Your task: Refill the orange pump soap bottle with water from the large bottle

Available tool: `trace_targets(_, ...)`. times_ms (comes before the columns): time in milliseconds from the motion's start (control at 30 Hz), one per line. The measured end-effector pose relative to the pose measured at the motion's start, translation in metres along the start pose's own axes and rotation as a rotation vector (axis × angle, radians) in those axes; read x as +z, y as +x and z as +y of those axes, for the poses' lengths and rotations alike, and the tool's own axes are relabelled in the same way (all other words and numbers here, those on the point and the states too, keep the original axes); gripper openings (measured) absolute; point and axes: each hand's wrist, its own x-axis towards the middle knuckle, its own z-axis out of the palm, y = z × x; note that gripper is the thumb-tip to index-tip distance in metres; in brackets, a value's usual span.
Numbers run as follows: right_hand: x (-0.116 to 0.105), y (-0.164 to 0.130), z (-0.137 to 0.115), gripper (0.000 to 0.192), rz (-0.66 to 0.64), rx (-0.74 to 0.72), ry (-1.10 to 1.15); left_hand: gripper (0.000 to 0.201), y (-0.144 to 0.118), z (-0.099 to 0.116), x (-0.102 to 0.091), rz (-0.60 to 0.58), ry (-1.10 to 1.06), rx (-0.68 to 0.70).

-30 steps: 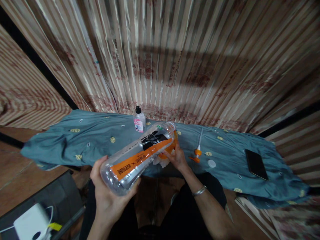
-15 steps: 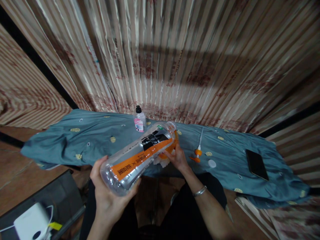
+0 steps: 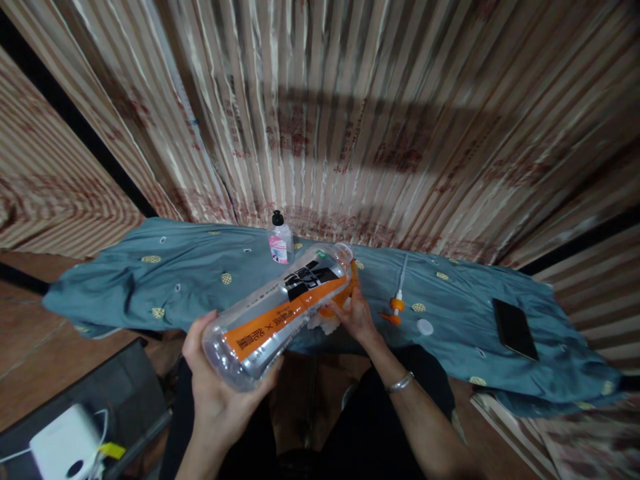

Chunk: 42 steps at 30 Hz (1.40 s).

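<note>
My left hand (image 3: pixel 215 387) grips the base of a large clear plastic bottle (image 3: pixel 280 313) with an orange, silver and black label. The bottle lies tilted across the front of the table, its uncapped mouth up and to the right. Around an orange container (image 3: pixel 353 272), my right hand (image 3: pixel 356 317) is closed beside the bottle's neck end. Most of that container is hidden behind the bottle. Something white and crumpled, perhaps tissue (image 3: pixel 324 325), shows below it. To the right, a pump dispenser top (image 3: pixel 397 305) with an orange head and a clear tube lies by a round white disc (image 3: pixel 425 327).
A small clear bottle with a black cap (image 3: pixel 280 243) stands at the back of the cloth-covered table (image 3: pixel 190 287). A dark phone-like slab (image 3: pixel 514 329) lies at the right. Low on the left, a white device (image 3: pixel 67 443) with a cable sits on a dark surface. Striped curtains hang behind.
</note>
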Motion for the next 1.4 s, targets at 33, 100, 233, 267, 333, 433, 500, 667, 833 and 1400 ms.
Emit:
trace_targets(33, 0.000, 0.000, -0.001, 0.116, 0.002, -0.007, 0.008, 0.116, 0.000, 0.001, 0.000, 0.005, -0.006, -0.021)
trace_targets(100, 0.001, 0.000, -0.001, 0.121, 0.002, -0.018, 0.017, 0.114, 0.001, 0.004, 0.001, 0.007, -0.013, -0.029)
trace_targets(233, 0.001, 0.000, 0.002, 0.128, -0.008, -0.007, 0.008, 0.110, 0.002, 0.008, 0.004, 0.016, -0.009, 0.045)
trace_targets(267, 0.001, 0.000, 0.003, 0.128, -0.010, -0.003, 0.003, 0.110, 0.002, 0.008, 0.004, 0.020, -0.002, 0.060)
trace_targets(333, 0.001, 0.000, 0.004, 0.125, -0.009, 0.000, -0.008, 0.110, 0.002, 0.008, 0.004, 0.017, 0.006, 0.072)
trace_targets(433, 0.001, 0.000, 0.004, 0.123, -0.006, -0.004, -0.022, 0.112, 0.003, 0.007, 0.003, 0.001, 0.000, 0.047)
trace_targets(500, 0.001, 0.001, 0.003, 0.124, -0.009, -0.006, -0.021, 0.112, 0.003, 0.009, 0.003, 0.009, -0.009, 0.032)
trace_targets(667, 0.001, 0.000, 0.004, 0.120, -0.002, 0.003, -0.018, 0.107, 0.003, 0.014, 0.006, -0.001, -0.054, 0.052)
trace_targets(833, 0.002, 0.000, 0.008, 0.112, 0.002, -0.003, -0.015, 0.109, 0.001, 0.009, 0.005, 0.031, -0.045, 0.001)
trace_targets(1400, 0.002, 0.002, 0.011, 0.114, 0.004, -0.011, -0.034, 0.111, -0.001, 0.010, 0.004, -0.023, -0.091, 0.003)
